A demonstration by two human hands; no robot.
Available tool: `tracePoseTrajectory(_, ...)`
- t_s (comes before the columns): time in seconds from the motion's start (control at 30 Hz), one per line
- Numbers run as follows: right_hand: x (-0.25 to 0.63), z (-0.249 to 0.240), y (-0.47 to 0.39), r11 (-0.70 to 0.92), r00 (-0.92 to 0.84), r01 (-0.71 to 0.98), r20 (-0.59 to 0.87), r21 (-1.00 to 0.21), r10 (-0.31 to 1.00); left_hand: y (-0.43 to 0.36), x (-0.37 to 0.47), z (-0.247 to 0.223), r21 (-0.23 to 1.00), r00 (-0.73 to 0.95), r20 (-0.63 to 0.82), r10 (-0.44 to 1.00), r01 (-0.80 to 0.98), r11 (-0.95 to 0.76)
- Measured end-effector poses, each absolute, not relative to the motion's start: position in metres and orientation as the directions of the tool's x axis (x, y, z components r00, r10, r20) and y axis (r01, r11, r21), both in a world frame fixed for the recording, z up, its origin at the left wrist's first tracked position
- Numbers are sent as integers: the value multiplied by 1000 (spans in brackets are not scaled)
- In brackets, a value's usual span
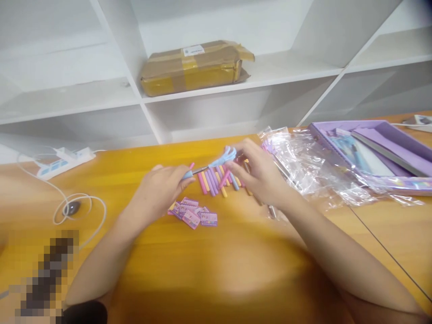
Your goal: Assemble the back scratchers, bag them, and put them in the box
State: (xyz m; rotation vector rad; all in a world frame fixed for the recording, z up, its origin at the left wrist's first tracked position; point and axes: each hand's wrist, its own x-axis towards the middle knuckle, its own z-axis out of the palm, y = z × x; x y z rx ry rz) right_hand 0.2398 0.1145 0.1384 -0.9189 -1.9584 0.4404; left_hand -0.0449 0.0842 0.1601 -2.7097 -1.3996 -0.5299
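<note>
A light blue tool [223, 158] with a looped, hand-like head and a thin metal shaft is held nearly level above the wooden table. My left hand [165, 185] is closed on its blue handle end. At the looped head, my right hand [258, 171] has its fingers bent; what exactly they pinch is hard to see. Below the tool lie several pink, purple, yellow and blue sticks [212, 181], side by side. Several small purple and pink cards [191, 218] lie in a loose pile nearer to me.
Clear plastic bags [303, 157] with a similar purple tool inside lie on the right, beside a purple tray [371, 180]. A taped brown parcel [192, 72] rests on the white shelf. At left are a power strip [65, 164], a white cable and a dark round object [72, 207].
</note>
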Motion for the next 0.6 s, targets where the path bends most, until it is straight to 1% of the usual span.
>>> tracePoseTrajectory(0.03,237,137,111,688,-331,466,612,-556,718,81,-46,162,83,552,304,777,797,-599)
tracePoseTrajectory(0.1,233,134,106,725,-372,518,643,-454,669,74,-47,166,59,578,257,775,791,-609)
tracePoseTrajectory(0.2,230,132,101,751,-486,583,608,-310,628,66,-46,172,28,590,231,774,791,-611)
tracePoseTrajectory(0.23,231,133,99,763,-526,597,598,-247,605,65,-45,174,-7,595,249,764,790,-613)
tracePoseTrajectory(0.3,231,137,96,790,-619,608,575,-80,535,63,-43,177,-101,633,278,723,768,-633)
tracePoseTrajectory(0.33,232,139,94,798,-664,603,555,2,501,63,-42,177,-144,662,279,696,745,-651)
tracePoseTrajectory(0.37,232,140,93,804,-697,592,538,59,474,63,-42,178,-180,693,272,668,719,-672)
tracePoseTrajectory(0.43,231,142,90,814,-736,567,521,124,433,63,-40,176,-236,728,272,630,685,-689)
tracePoseTrajectory(0.47,230,142,90,817,-741,560,526,138,419,63,-40,174,-260,729,289,621,684,-682)
tracePoseTrajectory(0.6,227,143,89,792,-683,594,610,141,403,62,-34,162,-327,692,397,602,720,-612)
